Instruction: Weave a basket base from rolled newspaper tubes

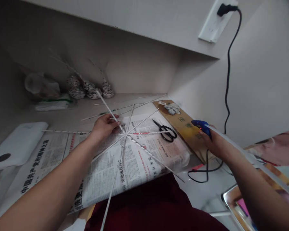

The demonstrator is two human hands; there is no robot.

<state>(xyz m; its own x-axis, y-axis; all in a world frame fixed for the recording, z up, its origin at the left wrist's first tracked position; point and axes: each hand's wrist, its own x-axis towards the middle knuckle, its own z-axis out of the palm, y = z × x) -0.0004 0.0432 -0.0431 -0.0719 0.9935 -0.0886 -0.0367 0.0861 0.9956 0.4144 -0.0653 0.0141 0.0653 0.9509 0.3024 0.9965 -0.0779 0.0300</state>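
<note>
Several thin rolled newspaper sticks [149, 154] cross at one middle point, spread out like spokes over newspaper sheets [139, 173]. Close to the crossing, my left hand [105, 125] has its fingers and thumb closed on one pale paper stick [104, 102] that slants up to the left. My right hand [213, 141] is wrapped round a blue hot glue gun [202, 125], held off to the right above a cardboard piece; its tip points left, and a long whitish glue stick [240, 150] runs back from it. Black-handled scissors [167, 131] lie on the newspaper, under one spoke's end.
Small woven paper gourds [107, 89] and a plastic bag [42, 86] stand at the back left. A white device [19, 144] lies at left. The cardboard [185, 125] borders the newspaper. A black cord [228, 77] hangs from the wall socket [213, 22].
</note>
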